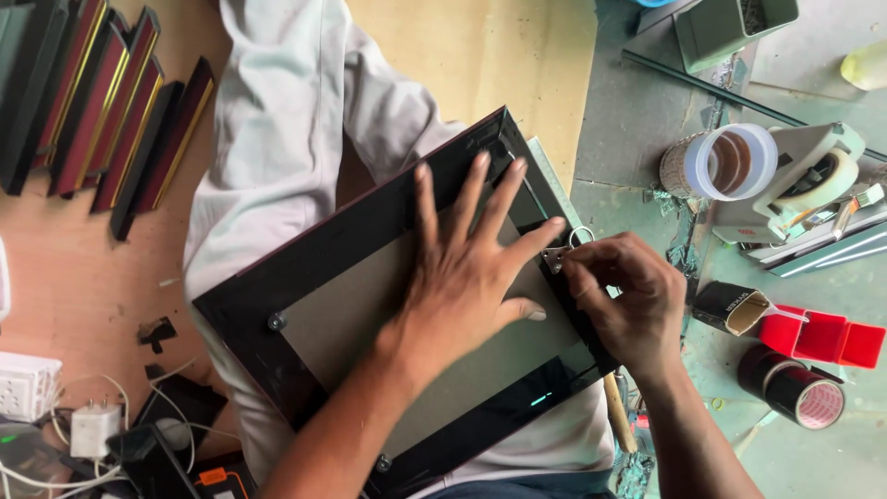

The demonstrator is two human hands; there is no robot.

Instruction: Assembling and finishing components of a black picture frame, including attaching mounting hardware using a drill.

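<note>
1. A red plastic tray with open compartments sits on the green worktop at the right; I cannot tell what lies in it. A grey-green box stands at the top edge, its contents too dim to make out.
2. The black picture frame lies face down across the person's lap, grey backing board up. Its long axis runs diagonally, from lower left to upper right.
3. The left hand lies flat on the backing board, fingers spread wide, the forefinger tip touching the small metal hanger on the frame's right rail.
4. The right hand is curled tight, fingertips pinched on that hanger at the rail's edge.
5. Near the tray stand a dark tape roll and a tape dispenser.
6. Spare frame mouldings lean at the upper left.
</note>
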